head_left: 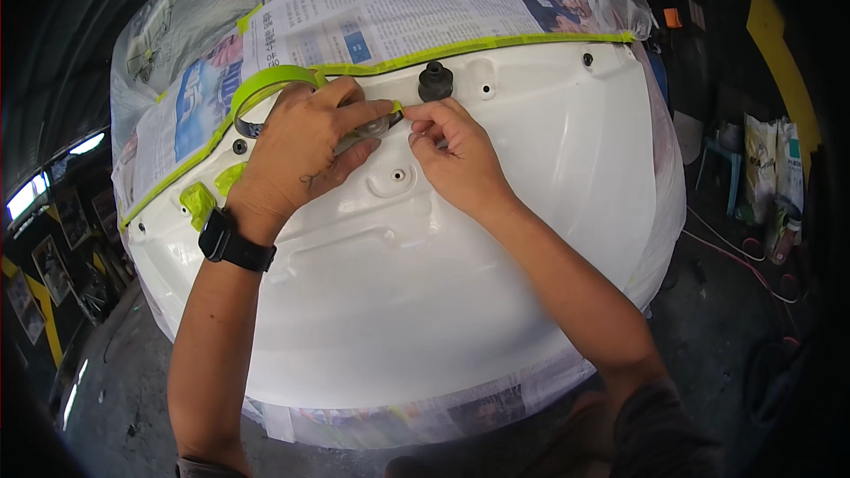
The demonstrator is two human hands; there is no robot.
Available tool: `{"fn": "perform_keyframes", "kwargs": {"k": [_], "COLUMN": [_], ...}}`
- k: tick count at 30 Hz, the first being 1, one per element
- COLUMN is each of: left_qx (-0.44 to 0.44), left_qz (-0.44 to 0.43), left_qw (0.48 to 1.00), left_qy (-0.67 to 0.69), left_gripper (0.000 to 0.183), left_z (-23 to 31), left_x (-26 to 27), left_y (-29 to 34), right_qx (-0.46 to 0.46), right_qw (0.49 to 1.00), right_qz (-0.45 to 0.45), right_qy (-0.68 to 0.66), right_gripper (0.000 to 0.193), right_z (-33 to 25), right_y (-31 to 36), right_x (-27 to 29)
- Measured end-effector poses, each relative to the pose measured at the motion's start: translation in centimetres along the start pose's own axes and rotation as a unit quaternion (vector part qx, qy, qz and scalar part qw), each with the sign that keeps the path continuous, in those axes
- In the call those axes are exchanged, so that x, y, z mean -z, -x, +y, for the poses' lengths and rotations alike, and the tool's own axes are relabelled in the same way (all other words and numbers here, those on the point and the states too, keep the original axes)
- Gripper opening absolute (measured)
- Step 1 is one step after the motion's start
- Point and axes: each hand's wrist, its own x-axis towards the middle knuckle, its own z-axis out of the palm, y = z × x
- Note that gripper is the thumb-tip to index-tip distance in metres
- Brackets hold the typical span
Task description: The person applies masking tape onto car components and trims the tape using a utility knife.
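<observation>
A white, curved vehicle panel (372, 301) lies below both my hands. My left hand (297, 137) has a roll of yellow-green masking tape (273, 80) at its outer side, with the gripping fingers partly hidden. Its index fingertip meets a small piece of tape (396, 107) beside a dark opening; the thumb is lower and apart. My right hand (456, 155) is closed, its fingertips pinched close to that piece; what they hold is hidden. A black rubber stopper (435, 82) stands just beyond my right fingers. Crumpled tape patches (197, 204) cover spots left of my left wrist.
Newspaper (398, 13) and clear plastic sheeting (146, 53) cover the area beyond the panel, with a tape line (478, 46) along its edge. More newspaper (390, 420) hangs at the near edge. Bags (761, 159) and a hose (744, 261) are at the right.
</observation>
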Motion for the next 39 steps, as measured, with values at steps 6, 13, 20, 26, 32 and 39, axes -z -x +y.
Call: {"fn": "perform_keyframes", "kwargs": {"k": [6, 13, 20, 26, 32, 39], "left_qx": [0.028, 0.055, 0.09, 0.108, 0.128, 0.252], "left_qz": [0.052, 0.053, 0.024, 0.017, 0.013, 0.195], "left_qw": [0.989, 0.99, 0.994, 0.994, 0.992, 0.939], "left_qy": [0.138, 0.122, 0.06, 0.023, -0.017, 0.131], "left_gripper": [0.021, 0.009, 0.004, 0.008, 0.012, 0.012], "left_z": [-1.3, -0.7, -0.6, -0.2, 1.0, 3.4], "left_x": [-1.0, -1.1, -1.1, -1.1, -0.9, 4.5], "left_y": [-1.2, -2.4, -3.8, -4.3, -5.0, 2.4], "right_qx": [-0.041, -0.176, -0.19, -0.177, -0.129, -0.169], "right_qw": [0.997, 0.97, 0.97, 0.972, 0.983, 0.977], "right_qz": [0.062, 0.117, 0.125, 0.131, 0.129, 0.064], "right_qy": [-0.004, -0.118, -0.09, -0.076, -0.02, -0.114], "right_gripper": [0.016, 0.024, 0.015, 0.012, 0.011, 0.027], "right_z": [0.1, -2.3, -2.9, -2.6, -0.6, -2.9], "right_y": [-1.1, -1.5, -1.7, -1.6, -1.6, 5.3], "right_x": [-0.5, -1.9, -2.3, -2.5, -2.2, 1.9]}}
